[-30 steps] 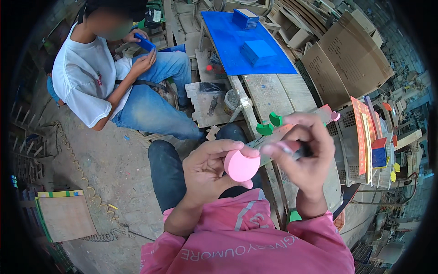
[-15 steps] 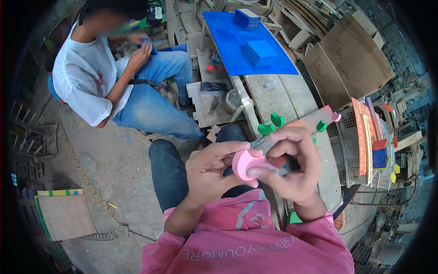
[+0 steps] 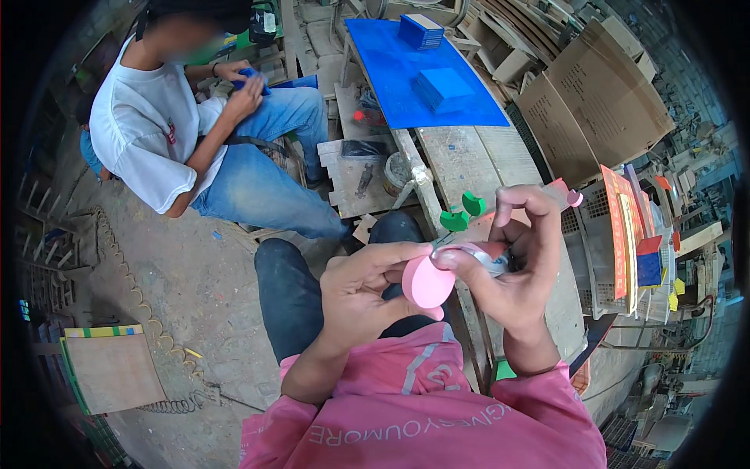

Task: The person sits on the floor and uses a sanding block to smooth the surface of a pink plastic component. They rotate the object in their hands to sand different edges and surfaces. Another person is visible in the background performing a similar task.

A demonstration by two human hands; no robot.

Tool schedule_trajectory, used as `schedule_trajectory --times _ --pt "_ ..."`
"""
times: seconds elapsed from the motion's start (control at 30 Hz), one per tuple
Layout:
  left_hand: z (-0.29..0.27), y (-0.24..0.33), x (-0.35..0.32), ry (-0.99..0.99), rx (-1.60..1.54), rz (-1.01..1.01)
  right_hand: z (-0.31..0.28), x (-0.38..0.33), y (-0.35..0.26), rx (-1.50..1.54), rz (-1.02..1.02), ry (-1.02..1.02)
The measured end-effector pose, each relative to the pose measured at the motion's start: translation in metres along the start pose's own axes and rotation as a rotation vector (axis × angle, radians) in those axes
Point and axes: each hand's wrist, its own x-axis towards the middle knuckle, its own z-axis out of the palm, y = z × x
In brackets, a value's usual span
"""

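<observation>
Close beside the lap (image 3: 285,293), likely for easy reach: wooden bench (image 3: 461,160), with blue sheet (image 3: 383,74) toward its far end and reddish strip (image 3: 558,187) nearer, partly blocked by right hand (image 3: 519,283). Closed on pink piece (image 3: 427,286) above the lap, by its edges, likely to steady it with broad face bare: left hand (image 3: 358,291). Gripped at right near the pink rim: whitish scrap (image 3: 494,263), too blurred to identify. Just beyond: green crescents (image 3: 473,205).

Diffuse, moderate light falls fairly evenly over the desk (image 3: 461,152) and floor (image 3: 226,305), with soft shadows; fisheye distortion bends straight edges near a black rim, and blur masks the co-worker's head (image 3: 183,39).
</observation>
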Motion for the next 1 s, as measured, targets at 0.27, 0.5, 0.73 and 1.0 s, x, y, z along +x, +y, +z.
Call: schedule_trajectory --times 0.27,0.5,0.73,1.0 --pt "0.001 -0.002 0.002 -0.036 0.083 0.071 0.001 0.003 -0.004 0.016 -0.037 -0.063" --pt "0.004 -0.005 0.005 -0.033 0.065 0.105 0.007 -0.009 -0.009 0.077 -0.052 -0.086" --pt "0.005 -0.002 0.004 -0.005 0.133 0.104 0.007 -0.001 -0.003 0.098 -0.127 0.035" --pt "0.007 -0.006 0.003 0.037 0.09 0.076 0.005 0.004 0.009 0.026 -0.078 0.032"
